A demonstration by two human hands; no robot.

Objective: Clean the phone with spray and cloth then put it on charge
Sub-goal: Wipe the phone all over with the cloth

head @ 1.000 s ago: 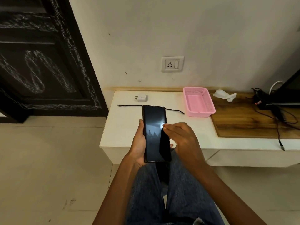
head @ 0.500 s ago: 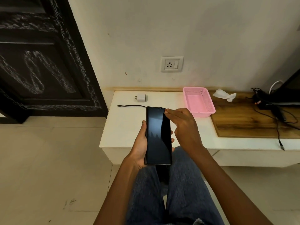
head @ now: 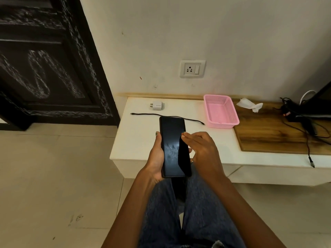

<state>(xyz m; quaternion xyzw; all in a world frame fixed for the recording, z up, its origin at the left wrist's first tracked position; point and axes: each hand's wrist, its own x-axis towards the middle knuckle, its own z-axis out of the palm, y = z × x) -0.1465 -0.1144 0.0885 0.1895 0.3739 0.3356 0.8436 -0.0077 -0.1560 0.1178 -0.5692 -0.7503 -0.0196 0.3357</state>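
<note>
A black phone [head: 172,140] with a dark screen is held upright above my lap. My left hand [head: 155,158] grips it from the left side and from behind. My right hand [head: 202,151] has straight fingers whose tips touch the screen's right side at mid-height; no cloth shows in it. A white crumpled cloth [head: 249,104] lies on the wooden board [head: 268,138] at the right. A white charger plug [head: 157,105] and a thin black cable [head: 146,114] lie on the white shelf [head: 134,138] behind the phone. The wall socket [head: 192,68] is above them. No spray bottle is visible.
A pink plastic basket [head: 232,120] stands on the shelf right of the cable. Tangled black cords [head: 308,126] and a dark screen's corner sit at the far right. A dark carved door [head: 44,68] fills the left. Pale tiled floor lies below.
My right hand slid from the phone's top edge down to the middle of the screen's right side. The phone stays in my left hand, barely shifted.
</note>
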